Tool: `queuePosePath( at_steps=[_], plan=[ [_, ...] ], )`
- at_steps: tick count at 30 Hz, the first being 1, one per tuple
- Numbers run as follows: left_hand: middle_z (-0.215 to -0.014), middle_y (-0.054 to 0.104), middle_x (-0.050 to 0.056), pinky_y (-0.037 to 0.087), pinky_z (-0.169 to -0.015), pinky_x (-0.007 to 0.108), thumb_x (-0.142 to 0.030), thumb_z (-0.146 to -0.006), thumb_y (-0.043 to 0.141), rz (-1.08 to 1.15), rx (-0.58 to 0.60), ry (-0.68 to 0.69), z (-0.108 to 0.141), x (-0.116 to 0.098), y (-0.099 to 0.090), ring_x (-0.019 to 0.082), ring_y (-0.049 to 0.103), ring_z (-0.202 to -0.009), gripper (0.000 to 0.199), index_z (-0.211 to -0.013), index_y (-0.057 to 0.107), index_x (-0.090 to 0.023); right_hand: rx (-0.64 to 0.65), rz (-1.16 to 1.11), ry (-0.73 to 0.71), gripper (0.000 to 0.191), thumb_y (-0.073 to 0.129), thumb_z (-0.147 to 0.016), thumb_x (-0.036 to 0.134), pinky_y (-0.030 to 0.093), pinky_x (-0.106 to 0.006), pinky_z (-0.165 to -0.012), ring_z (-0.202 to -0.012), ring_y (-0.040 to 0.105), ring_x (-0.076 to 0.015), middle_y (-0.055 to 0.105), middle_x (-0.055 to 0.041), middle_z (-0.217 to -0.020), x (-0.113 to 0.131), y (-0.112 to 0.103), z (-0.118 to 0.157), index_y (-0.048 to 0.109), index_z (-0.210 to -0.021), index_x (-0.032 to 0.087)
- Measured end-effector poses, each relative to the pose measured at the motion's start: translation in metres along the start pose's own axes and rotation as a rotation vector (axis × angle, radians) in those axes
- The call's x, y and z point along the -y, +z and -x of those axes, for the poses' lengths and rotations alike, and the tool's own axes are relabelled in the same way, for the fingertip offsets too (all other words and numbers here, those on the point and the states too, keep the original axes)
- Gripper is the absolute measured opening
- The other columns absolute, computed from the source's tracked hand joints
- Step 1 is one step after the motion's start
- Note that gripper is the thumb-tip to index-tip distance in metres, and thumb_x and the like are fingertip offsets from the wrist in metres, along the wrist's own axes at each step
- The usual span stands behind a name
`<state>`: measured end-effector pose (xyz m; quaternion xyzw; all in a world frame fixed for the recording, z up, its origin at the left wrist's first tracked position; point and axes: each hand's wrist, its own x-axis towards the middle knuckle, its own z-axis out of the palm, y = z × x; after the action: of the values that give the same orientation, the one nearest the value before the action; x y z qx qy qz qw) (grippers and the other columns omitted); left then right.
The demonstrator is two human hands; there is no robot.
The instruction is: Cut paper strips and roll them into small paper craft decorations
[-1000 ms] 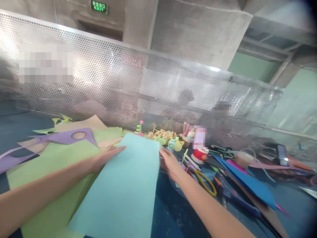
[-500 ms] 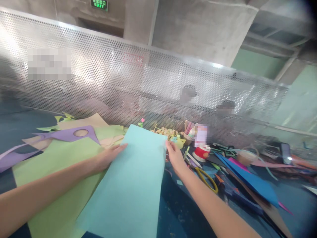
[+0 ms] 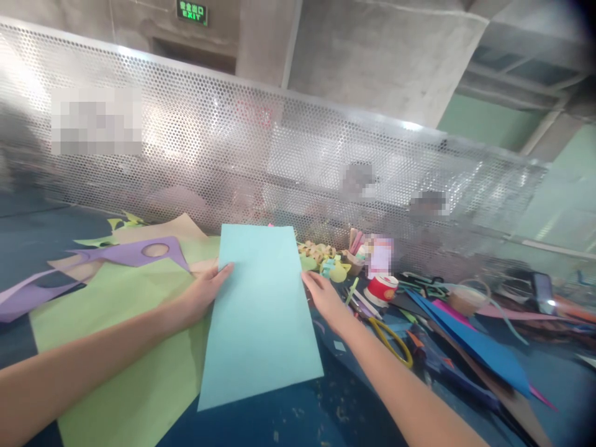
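A light blue sheet of paper [image 3: 261,310] is held up in front of me over the dark blue table. My left hand [image 3: 209,287] pinches its left edge, thumb on the near face. On the opposite edge my right hand [image 3: 322,297] has its fingertips closed at the paper's side. Beneath my left forearm lies a large light green sheet [image 3: 139,366]. Beside my right forearm are scissors with yellow handles [image 3: 393,343].
Purple paper with a round hole [image 3: 125,251] and beige offcuts lie at the left. Rightward are a red-and-white roll [image 3: 382,289], blue paper [image 3: 484,347], a glue gun [image 3: 454,372] and a phone [image 3: 541,292]. A perforated metal screen [image 3: 209,143] stands behind the table.
The light blue sheet has turned from slanted to nearly upright, its lower edge rising and swinging right. Both hands have stayed at its edges, the right one moving slightly left.
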<state>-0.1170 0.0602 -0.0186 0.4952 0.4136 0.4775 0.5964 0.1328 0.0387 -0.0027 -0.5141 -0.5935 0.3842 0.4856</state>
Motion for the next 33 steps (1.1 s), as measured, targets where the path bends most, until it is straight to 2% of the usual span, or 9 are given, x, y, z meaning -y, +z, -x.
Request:
queuePosePath(
  at_steps=[3,8,10,13,17,25,30,33],
  plan=[
    [-0.087,0.071,0.007,0.055,-0.063,0.03,-0.051,-0.077,0.056,-0.025,-0.04,0.044,-0.002,0.004,-0.001,0.02,0.066,-0.068,0.042,-0.101,0.061,-0.018,-0.021,0.088,-0.08,0.029,0.051,-0.077,0.047,0.043,-0.027,-0.054,-0.058,0.056,-0.0161,0.06,0.0004,-0.063,-0.002,-0.003,-0.002,0.059,-0.078,0.019],
    [-0.098,0.069,0.006,0.055,-0.07,0.031,-0.05,-0.077,0.057,-0.041,-0.061,0.094,-0.004,0.007,0.0,0.022,0.066,-0.081,0.041,-0.105,0.06,-0.021,-0.122,0.196,-0.148,0.027,0.055,-0.076,0.046,0.041,-0.028,-0.06,-0.06,0.053,-0.017,0.057,-0.0004,-0.062,-0.003,-0.006,-0.003,0.057,-0.074,0.019],
    [-0.096,0.069,0.006,0.055,-0.067,0.031,-0.05,-0.076,0.056,-0.062,-0.094,0.096,-0.005,0.007,-0.002,0.021,0.066,-0.077,0.041,-0.104,0.061,-0.021,-0.102,0.196,-0.135,0.03,0.051,-0.078,0.048,0.042,-0.028,-0.057,-0.057,0.053,-0.0166,0.055,0.0,-0.06,-0.001,-0.005,-0.003,0.056,-0.075,0.019],
    [-0.088,0.07,0.005,0.054,-0.06,0.029,-0.053,-0.075,0.056,-0.103,-0.194,0.104,-0.006,0.006,-0.004,0.02,0.066,-0.07,0.042,-0.102,0.061,-0.021,0.012,0.159,-0.08,0.036,0.04,-0.083,0.051,0.043,-0.027,-0.048,-0.049,0.053,-0.0154,0.051,0.0017,-0.053,0.002,-0.004,0.0,0.056,-0.075,0.019],
    [-0.079,0.071,0.004,0.053,-0.055,0.029,-0.055,-0.075,0.054,-0.12,-0.273,0.143,-0.008,0.004,-0.008,0.02,0.066,-0.065,0.043,-0.097,0.062,-0.019,0.121,0.142,-0.058,0.03,0.043,-0.082,0.048,0.044,-0.025,-0.046,-0.051,0.054,-0.014,0.055,0.0017,-0.059,0.003,-0.001,0.003,0.054,-0.076,0.02],
    [-0.078,0.071,0.004,0.052,-0.052,0.027,-0.055,-0.073,0.056,-0.103,-0.287,0.194,-0.011,0.01,-0.011,0.021,0.065,-0.062,0.045,-0.096,0.062,-0.017,-0.066,0.315,-0.185,0.024,0.051,-0.079,0.044,0.028,-0.023,-0.045,-0.045,0.038,-0.0115,0.041,0.0061,-0.048,-0.002,0.0,0.0,0.05,-0.075,0.021],
    [-0.085,0.071,0.005,0.054,-0.059,0.029,-0.054,-0.075,0.055,-0.083,-0.348,0.217,-0.013,0.01,-0.014,0.021,0.067,-0.069,0.045,-0.103,0.06,-0.02,0.019,0.345,-0.177,0.032,0.042,-0.083,0.047,0.028,-0.022,-0.044,-0.046,0.039,-0.0111,0.043,0.0045,-0.05,0.0,-0.003,0.002,0.054,-0.072,0.019],
    [-0.092,0.071,0.005,0.055,-0.062,0.029,-0.05,-0.077,0.055,-0.057,-0.362,0.22,-0.013,0.009,-0.014,0.021,0.068,-0.074,0.039,-0.104,0.06,-0.022,0.065,0.367,-0.172,0.031,0.042,-0.083,0.046,0.029,-0.021,-0.044,-0.046,0.04,-0.0108,0.045,0.0044,-0.052,-0.001,-0.004,0.002,0.053,-0.071,0.019]
  ],
)
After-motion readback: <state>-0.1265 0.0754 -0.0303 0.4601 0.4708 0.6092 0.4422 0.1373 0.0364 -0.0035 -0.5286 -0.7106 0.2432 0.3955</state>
